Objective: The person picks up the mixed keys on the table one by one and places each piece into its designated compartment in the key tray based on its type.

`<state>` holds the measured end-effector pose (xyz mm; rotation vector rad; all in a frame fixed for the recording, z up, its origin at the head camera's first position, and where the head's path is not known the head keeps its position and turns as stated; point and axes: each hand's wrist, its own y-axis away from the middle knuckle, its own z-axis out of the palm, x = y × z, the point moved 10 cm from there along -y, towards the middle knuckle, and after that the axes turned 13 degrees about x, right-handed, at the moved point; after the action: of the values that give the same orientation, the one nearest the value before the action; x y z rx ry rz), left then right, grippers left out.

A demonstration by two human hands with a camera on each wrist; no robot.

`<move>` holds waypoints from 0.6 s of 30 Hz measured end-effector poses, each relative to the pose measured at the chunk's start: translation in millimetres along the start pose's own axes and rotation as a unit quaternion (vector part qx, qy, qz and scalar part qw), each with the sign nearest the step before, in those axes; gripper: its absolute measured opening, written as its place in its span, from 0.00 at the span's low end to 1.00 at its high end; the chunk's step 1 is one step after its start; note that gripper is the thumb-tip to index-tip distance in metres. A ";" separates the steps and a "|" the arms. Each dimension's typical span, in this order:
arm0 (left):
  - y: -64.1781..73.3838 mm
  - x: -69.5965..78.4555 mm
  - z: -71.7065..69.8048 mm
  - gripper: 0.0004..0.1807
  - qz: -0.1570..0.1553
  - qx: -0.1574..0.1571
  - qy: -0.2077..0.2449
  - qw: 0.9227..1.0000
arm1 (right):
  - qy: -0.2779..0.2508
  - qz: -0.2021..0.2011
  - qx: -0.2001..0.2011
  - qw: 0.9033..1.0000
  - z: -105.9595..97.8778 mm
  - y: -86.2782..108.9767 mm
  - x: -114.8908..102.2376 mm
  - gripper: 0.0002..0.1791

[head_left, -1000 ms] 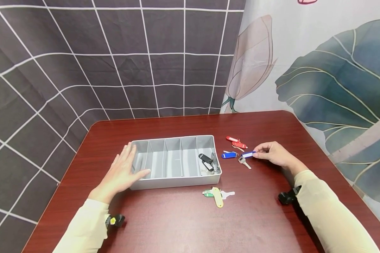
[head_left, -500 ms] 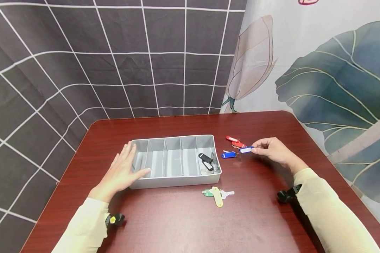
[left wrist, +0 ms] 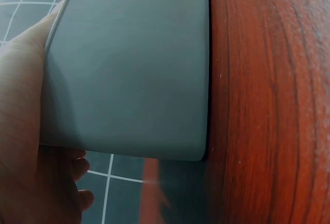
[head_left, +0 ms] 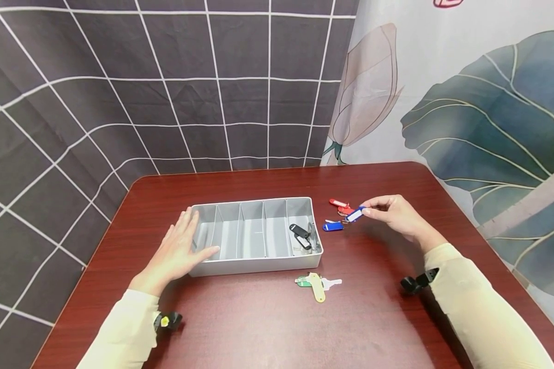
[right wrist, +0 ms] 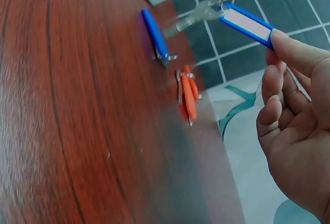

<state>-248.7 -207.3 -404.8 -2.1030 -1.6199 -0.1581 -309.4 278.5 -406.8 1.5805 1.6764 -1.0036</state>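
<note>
Now the right hand [head_left: 399, 220] pinches a blue key tag [head_left: 355, 214], lifted with its key [right wrist: 193, 19] off the table [head_left: 258, 328] near the red tags [head_left: 339, 203] and so free to carry, while the left hand [head_left: 173, 251], fingers straight, rests against the tray [head_left: 263, 265].

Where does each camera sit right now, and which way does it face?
Head: on the head, facing forward and down at the grey rectangular divided tray; left hand, right hand and cream sleeves show.
Left wrist: on that wrist, facing the tray's outer wall; part of that hand shows.
Right wrist: on that wrist, facing a blue rectangular key tag; the right hand shows, pinching it.
Shared by head and right wrist: that tag.
</note>
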 end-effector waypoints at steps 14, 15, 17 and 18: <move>-0.4 0.0 0.0 0.60 0.002 0.002 -0.001 1.000 | -0.059 -0.049 0.017 0.997 6.2 -1.3 -40.8 0.16; -0.5 -0.2 0.4 0.60 0.002 0.002 -0.001 1.000 | -0.064 -0.052 0.017 0.996 7.0 -1.4 -44.0 0.16; -0.4 -0.7 1.2 0.60 0.002 0.002 -0.002 1.000 | -0.071 -0.056 0.019 0.996 8.4 -1.7 -49.5 0.16; -0.4 -0.9 1.5 0.61 0.002 0.002 -0.001 1.000 | -0.075 -0.055 0.021 0.995 8.9 -2.0 -51.8 0.16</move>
<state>-249.7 -207.4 -406.3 -2.1032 -1.6171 -0.1507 -307.2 243.7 -367.4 1.4138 1.6627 -1.1909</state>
